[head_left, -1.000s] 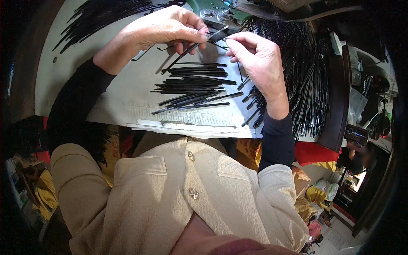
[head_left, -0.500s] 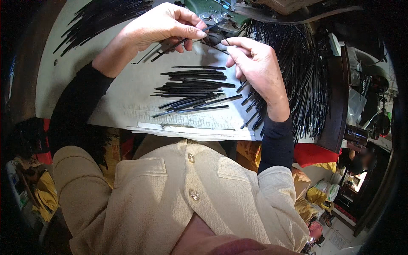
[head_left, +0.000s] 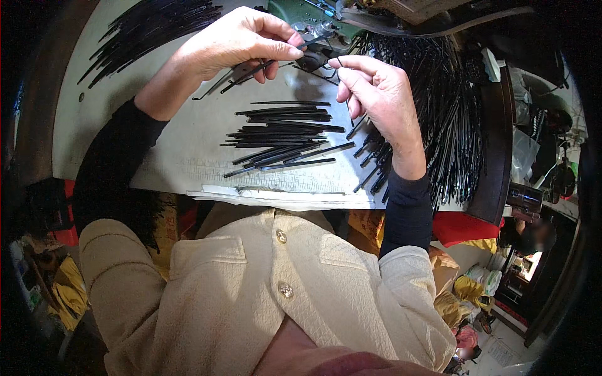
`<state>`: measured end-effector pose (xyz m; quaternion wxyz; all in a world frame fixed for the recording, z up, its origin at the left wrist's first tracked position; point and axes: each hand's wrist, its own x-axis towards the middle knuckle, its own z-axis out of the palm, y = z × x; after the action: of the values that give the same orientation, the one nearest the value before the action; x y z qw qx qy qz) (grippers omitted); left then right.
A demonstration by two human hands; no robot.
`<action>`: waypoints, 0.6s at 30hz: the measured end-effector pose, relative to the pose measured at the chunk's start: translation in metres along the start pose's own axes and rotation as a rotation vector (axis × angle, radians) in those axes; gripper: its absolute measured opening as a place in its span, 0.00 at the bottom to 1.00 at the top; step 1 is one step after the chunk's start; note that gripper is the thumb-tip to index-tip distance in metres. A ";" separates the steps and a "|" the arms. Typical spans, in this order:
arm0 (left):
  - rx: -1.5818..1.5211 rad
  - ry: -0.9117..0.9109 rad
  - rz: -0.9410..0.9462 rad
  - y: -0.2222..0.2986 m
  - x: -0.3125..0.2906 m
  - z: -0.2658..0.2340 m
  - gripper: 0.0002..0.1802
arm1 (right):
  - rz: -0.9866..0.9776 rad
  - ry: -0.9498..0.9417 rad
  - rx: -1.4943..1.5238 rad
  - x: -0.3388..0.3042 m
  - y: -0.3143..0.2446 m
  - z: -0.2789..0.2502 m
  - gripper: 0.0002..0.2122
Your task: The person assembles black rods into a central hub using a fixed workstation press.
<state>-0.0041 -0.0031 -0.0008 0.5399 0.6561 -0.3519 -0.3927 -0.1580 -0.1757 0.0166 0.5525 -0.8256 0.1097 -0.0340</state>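
My left hand (head_left: 254, 47) is closed over the far part of the worktop, pinching a flat black strip (head_left: 315, 42) between thumb and fingers. Below its palm, thin black rods (head_left: 241, 80) slant down to the left, one with a bent tip. My right hand (head_left: 379, 94) is closed too, its thumb and forefinger holding a thin black wire (head_left: 333, 61) with a hooked end. A dark machine part (head_left: 313, 61) sits between the two hands. Nearer to me, a loose row of flat black strips (head_left: 285, 128) lies on the white worktop (head_left: 169, 141).
At far left lies another bundle of black strips (head_left: 147, 34). A large heap of long black rods (head_left: 442, 119) fills the right side, against a dark wooden edge (head_left: 492, 150). Green machinery (head_left: 291, 11) stands at the back. White paper sheets (head_left: 269, 197) line the near edge.
My right hand has shifted slightly to the right and down, its fingers still pinched. My left hand stays almost in place. The strips on the worktop lie as before.
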 end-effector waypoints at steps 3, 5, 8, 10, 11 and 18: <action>0.012 0.007 -0.016 0.003 0.000 -0.001 0.11 | 0.018 -0.001 0.038 0.001 0.000 -0.001 0.10; 0.049 0.023 -0.035 0.005 0.000 -0.002 0.12 | 0.022 0.001 0.067 0.002 -0.003 -0.001 0.11; -0.024 0.042 -0.032 0.007 0.003 -0.001 0.13 | -0.011 0.028 0.097 0.005 -0.002 -0.001 0.11; -0.025 0.032 -0.017 0.006 0.007 -0.004 0.13 | -0.015 0.036 0.112 0.007 -0.001 -0.001 0.10; -0.027 0.022 -0.006 0.005 0.009 -0.005 0.13 | -0.016 0.042 0.128 0.008 -0.001 -0.002 0.10; -0.040 0.032 -0.005 0.004 0.012 -0.007 0.13 | -0.017 0.047 0.124 0.011 -0.002 -0.004 0.11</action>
<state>0.0070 -0.0117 0.0024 0.5574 0.6522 -0.3335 -0.3908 -0.1472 -0.1810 0.0195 0.5995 -0.7896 0.1134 -0.0647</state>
